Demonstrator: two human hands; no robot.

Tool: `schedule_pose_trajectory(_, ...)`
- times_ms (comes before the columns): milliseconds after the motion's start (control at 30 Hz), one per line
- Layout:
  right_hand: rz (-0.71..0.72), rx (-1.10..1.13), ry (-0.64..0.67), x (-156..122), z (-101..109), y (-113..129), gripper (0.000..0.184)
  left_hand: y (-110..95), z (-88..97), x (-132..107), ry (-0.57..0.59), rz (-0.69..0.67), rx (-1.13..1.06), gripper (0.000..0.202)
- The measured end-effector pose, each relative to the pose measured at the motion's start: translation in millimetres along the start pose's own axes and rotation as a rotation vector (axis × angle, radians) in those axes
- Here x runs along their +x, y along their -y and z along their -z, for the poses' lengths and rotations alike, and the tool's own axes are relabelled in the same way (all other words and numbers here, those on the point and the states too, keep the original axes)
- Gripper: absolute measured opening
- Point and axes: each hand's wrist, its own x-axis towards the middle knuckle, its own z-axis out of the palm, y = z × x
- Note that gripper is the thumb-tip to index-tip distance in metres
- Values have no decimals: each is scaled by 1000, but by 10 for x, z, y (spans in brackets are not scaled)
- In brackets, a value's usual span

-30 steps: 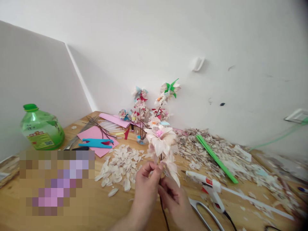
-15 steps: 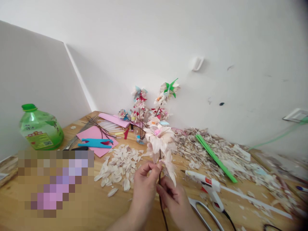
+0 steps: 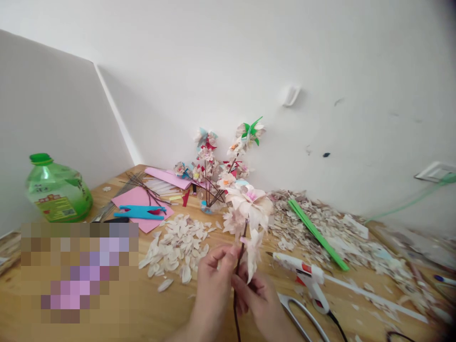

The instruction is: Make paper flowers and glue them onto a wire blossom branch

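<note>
A brown twig bearing pale petal flowers stands upright between my hands, its top bloom pink in the middle. Lower blossoms hang around the stem. My left hand is closed, thumb and fingertips pinched against the stem just under the flowers. Lower down, my right hand is closed round the same stem, partly hidden by a hanging bloom. Left of my hands lies a heap of loose cream petals. To the right rests a white glue gun, near the grey handle of a pair of scissors.
Finished-looking flower twigs stand in a small clear cup by the wall. A green-capped bottle, pink paper and blue strips occupy the left. Green strips lie over a pile of dried scraps on the right.
The flower head has tilted and shifted right, and the twig's lower end has swung left. Both hands keep their grip on the stem.
</note>
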Motion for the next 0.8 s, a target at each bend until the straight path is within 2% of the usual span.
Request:
schedule_pose_trajectory(67, -3, 15, 13, 4, -2, 28, 45, 7, -10, -4, 19, -26, 0, 25)
schedule_pose_trajectory(333, 25, -20, 25, 11, 6, 62, 47, 50, -30, -2, 67, 82, -40, 28)
schedule_pose_trajectory(600, 50, -87, 34, 31, 40, 14, 43, 13, -39, 25, 28, 57, -46, 28)
schedule_pose_trajectory(800, 79, -144, 36, 29, 65, -21, 40, -31, -42, 37, 7, 109, -51, 31)
